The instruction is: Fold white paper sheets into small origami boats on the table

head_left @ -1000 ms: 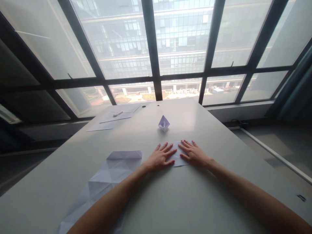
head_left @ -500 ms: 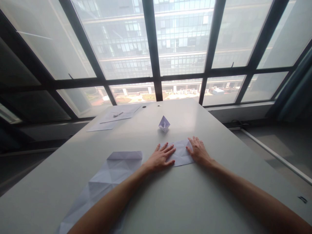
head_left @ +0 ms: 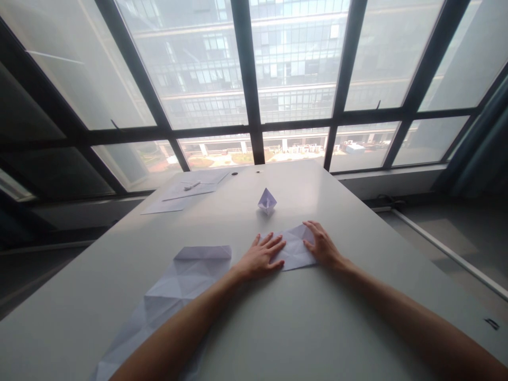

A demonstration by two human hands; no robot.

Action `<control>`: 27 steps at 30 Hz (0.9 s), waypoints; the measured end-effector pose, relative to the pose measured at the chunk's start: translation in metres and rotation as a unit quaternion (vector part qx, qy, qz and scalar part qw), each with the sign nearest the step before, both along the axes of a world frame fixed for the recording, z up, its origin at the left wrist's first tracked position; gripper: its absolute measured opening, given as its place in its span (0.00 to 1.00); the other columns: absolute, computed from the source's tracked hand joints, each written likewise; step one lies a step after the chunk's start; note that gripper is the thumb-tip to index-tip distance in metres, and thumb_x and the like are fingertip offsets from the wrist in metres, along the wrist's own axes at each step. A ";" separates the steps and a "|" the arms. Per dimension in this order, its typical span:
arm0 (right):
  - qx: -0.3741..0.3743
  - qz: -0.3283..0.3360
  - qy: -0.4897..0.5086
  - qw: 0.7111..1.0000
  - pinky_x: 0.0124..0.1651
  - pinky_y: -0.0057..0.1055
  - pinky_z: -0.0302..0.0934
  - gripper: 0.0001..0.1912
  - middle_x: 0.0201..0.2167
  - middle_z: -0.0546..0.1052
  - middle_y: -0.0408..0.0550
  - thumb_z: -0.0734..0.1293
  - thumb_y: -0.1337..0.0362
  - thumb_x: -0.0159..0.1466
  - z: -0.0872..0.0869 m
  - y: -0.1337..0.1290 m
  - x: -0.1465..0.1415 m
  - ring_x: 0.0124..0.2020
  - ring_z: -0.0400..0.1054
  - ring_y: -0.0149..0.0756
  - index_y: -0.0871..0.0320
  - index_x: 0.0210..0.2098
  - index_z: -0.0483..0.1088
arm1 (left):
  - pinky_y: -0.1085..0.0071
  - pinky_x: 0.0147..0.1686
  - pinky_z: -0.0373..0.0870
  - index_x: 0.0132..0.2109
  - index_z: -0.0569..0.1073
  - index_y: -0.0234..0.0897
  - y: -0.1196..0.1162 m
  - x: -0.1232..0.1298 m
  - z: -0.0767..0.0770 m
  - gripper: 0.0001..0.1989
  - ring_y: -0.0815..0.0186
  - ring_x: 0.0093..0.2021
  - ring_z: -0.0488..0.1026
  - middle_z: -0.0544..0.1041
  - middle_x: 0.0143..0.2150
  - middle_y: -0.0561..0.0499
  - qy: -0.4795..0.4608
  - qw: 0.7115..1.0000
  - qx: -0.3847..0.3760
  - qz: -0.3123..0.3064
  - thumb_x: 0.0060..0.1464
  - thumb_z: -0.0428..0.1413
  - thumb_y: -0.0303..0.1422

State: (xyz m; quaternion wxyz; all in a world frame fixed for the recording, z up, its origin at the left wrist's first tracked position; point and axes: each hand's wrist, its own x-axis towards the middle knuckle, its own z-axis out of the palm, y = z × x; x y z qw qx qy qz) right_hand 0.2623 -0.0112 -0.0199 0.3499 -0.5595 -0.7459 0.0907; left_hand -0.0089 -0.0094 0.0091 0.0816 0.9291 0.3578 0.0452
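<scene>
A creased white paper [head_left: 294, 248], folded into a narrow piece, lies on the table between my hands. My left hand [head_left: 262, 257] rests flat on its left end with the fingers spread. At the right end, my right hand [head_left: 323, 246] has its fingers curled over the paper's edge, the thumb on the near part. That upper right corner looks slightly raised. Beyond the paper stands a small folded paper figure [head_left: 267, 201] with a pointed top. Left of my left forearm lies a larger creased paper sheet [head_left: 170, 291], partly hidden by the arm.
Flat paper sheets [head_left: 174, 203] lie at the table's far left, with a white pen-like item [head_left: 192, 186] on them. The white table [head_left: 301, 328] runs up to tall dark-framed windows [head_left: 254, 127]. A small dark object [head_left: 492, 324] is at the right edge.
My right hand's fingers have drawn together from a flat, spread pose and curl at the paper's right edge, whose corner has risen slightly. My left hand has stayed put.
</scene>
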 end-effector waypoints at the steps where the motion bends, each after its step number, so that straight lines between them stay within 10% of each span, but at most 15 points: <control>1: 0.007 0.007 0.009 1.000 0.66 0.46 0.56 0.32 0.63 0.62 0.56 0.63 0.67 0.61 0.000 0.000 0.000 0.64 0.59 0.48 0.57 0.65 0.59 | 0.43 0.69 0.35 0.72 0.52 0.52 0.000 0.000 0.000 0.33 0.49 0.74 0.42 0.50 0.74 0.51 -0.001 1.000 0.000 -0.001 0.65 0.44 0.54; 11: 0.047 0.021 0.062 0.997 0.63 0.46 0.61 0.30 0.63 0.61 0.55 0.61 0.71 0.61 0.000 0.002 0.002 0.60 0.63 0.47 0.55 0.63 0.62 | 0.46 0.70 0.35 0.72 0.54 0.49 -0.002 0.000 0.003 0.33 0.51 0.74 0.42 0.51 0.74 0.50 -0.012 1.000 0.003 -0.008 0.66 0.44 0.53; 16: 0.016 -0.029 0.123 0.992 0.49 0.46 0.71 0.27 0.60 0.65 0.60 0.61 0.65 0.61 -0.004 0.008 0.005 0.42 0.72 0.44 0.57 0.61 0.65 | 0.48 0.70 0.38 0.72 0.53 0.50 0.000 0.000 0.001 0.33 0.51 0.74 0.44 0.51 0.74 0.50 -0.013 1.000 -0.001 -0.004 0.65 0.45 0.53; 21: -0.039 -0.084 0.249 0.964 0.38 0.39 0.71 0.25 0.49 0.75 0.61 0.64 0.58 0.60 0.001 0.016 0.014 0.33 0.73 0.40 0.63 0.54 0.68 | 0.49 0.70 0.40 0.72 0.53 0.50 0.000 0.001 -0.002 0.33 0.51 0.73 0.46 0.51 0.74 0.51 -0.014 1.000 -0.001 0.011 0.64 0.46 0.53; 27: -0.097 0.006 0.272 0.957 0.25 0.28 0.61 0.31 0.25 0.75 0.42 0.68 0.57 0.57 0.008 0.011 0.014 0.23 0.67 0.34 0.61 0.57 0.65 | 0.48 0.69 0.41 0.71 0.55 0.50 0.000 0.001 0.000 0.33 0.50 0.73 0.47 0.52 0.74 0.50 -0.017 1.000 0.001 0.013 0.64 0.47 0.54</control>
